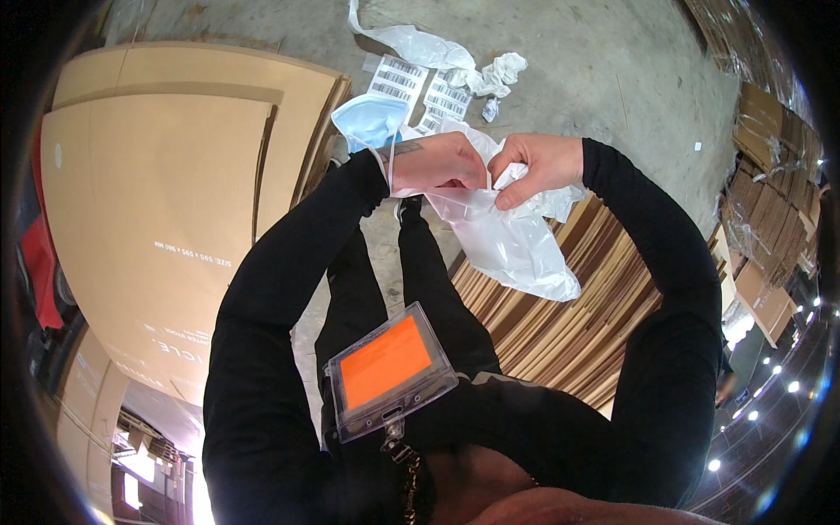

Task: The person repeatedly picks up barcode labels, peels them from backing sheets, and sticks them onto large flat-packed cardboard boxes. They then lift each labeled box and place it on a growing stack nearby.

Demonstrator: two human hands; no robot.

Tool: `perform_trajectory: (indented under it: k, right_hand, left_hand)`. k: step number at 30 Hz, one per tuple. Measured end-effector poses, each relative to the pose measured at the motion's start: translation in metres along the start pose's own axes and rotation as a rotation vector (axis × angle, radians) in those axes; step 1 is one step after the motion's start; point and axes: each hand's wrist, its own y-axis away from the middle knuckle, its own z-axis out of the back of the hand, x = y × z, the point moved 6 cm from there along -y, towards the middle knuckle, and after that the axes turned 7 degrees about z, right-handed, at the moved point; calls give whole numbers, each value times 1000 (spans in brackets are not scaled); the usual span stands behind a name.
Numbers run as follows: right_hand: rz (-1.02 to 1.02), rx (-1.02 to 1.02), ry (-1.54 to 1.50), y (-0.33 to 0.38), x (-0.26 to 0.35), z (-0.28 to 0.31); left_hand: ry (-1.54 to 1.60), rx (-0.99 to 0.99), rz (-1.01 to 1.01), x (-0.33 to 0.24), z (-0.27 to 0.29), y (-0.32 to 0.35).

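Both my hands are together at the upper middle, in front of me, gripping a thin white plastic sheet or bag [516, 249]. My left hand [442, 164] has its fingers curled into the plastic, most of them hidden. My right hand [540, 166] pinches a bunched part of it between thumb and bent fingers, right beside the left. The loose plastic hangs down below the hands. From my left wrist a light blue face mask [372, 121] dangles by its ear loop.
Large flat cardboard boxes [157, 175] stand at the left. Stacked cardboard sheets [569, 289] lie at the right of my legs. On the concrete floor [612, 61] are printed label sheets [399, 83] and crumpled white plastic [503, 72]. More wrapped cardboard [774, 166] is stacked at the far right.
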Motion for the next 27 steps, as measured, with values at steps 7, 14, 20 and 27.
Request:
perform_trajectory:
  k: [7, 14, 20, 27]
  right_hand:
    - [32, 22, -66, -3, 3, 2]
    - [29, 1, -94, -6, 6, 0]
    - [-19, -21, -54, -10, 9, 2]
    - [116, -25, -156, -12, 15, 5]
  left_hand:
    - [-41, -2, -108, -1, 0, 10]
    - [-78, 10, -103, -2, -3, 11]
    - [-130, -56, -153, -6, 0, 13]
    - [4, -91, -279, -4, 3, 19]
